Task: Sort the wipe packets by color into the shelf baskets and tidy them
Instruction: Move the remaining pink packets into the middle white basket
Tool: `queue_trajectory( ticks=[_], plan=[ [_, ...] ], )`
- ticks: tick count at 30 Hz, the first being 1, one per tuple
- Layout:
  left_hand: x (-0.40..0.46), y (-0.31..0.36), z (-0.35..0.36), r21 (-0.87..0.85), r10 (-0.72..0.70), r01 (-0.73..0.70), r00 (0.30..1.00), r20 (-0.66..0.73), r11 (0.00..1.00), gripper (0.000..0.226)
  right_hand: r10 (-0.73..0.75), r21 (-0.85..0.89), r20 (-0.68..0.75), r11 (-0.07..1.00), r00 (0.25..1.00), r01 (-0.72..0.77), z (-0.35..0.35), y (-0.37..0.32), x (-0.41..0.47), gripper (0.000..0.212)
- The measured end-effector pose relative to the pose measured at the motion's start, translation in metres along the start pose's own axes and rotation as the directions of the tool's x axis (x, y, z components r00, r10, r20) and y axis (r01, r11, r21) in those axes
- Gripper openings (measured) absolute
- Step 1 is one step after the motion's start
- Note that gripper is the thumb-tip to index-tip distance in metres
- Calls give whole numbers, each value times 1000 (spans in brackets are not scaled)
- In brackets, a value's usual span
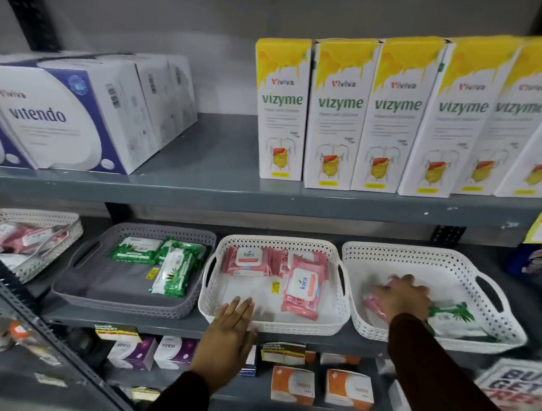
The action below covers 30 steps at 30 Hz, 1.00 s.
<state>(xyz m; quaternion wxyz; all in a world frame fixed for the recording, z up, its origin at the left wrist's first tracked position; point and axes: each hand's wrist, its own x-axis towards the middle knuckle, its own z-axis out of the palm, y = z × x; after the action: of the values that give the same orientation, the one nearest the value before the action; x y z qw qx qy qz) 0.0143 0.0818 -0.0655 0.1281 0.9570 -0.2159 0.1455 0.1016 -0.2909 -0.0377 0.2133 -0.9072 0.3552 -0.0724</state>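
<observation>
Three baskets sit side by side on the middle shelf. The grey basket [77, 257] holds green wipe packets [172, 265]. The middle white basket [270, 326] holds several pink wipe packets [303, 286]. In the right white basket [440, 257] lie a pink packet [375, 304] and a green packet [450, 316]. My right hand [405, 294] is inside that basket, its fingers closed over the pink packet. My left hand [228, 330] hovers flat, fingers together, over the front rim of the middle basket, holding nothing.
Another white basket [63, 225] with pink packets sits at the far left. White and yellow boxes [340, 115] and white and blue boxes [76, 112] fill the upper shelf. Small boxes [292, 384] stand on the shelf below. A slanted metal shelf post [23, 304] crosses the left.
</observation>
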Motion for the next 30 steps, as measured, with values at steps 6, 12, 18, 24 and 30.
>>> queue_trajectory(
  ticks=[6,12,18,24,30],
  plan=[
    [-14,-38,-16,-47,4,-4,1000,9,999,54,-83,343,-339,917,937,205,-29,-21,-20,66],
    [-15,-33,-15,-104,-15,14,1000,-10,994,57,-574,442,-290,629,766,639,-17,-104,-86,58],
    [-14,-37,-17,-65,-10,11,1000,13,998,58,-869,251,92,492,486,833,47,-168,-141,47],
    [-15,-33,-21,-72,-15,14,1000,-6,997,56,-851,115,297,482,433,868,80,-173,-146,49],
    [-15,-16,-10,-22,4,-3,1000,21,1000,62,-803,170,8,588,596,790,43,-137,-121,32]
  ],
)
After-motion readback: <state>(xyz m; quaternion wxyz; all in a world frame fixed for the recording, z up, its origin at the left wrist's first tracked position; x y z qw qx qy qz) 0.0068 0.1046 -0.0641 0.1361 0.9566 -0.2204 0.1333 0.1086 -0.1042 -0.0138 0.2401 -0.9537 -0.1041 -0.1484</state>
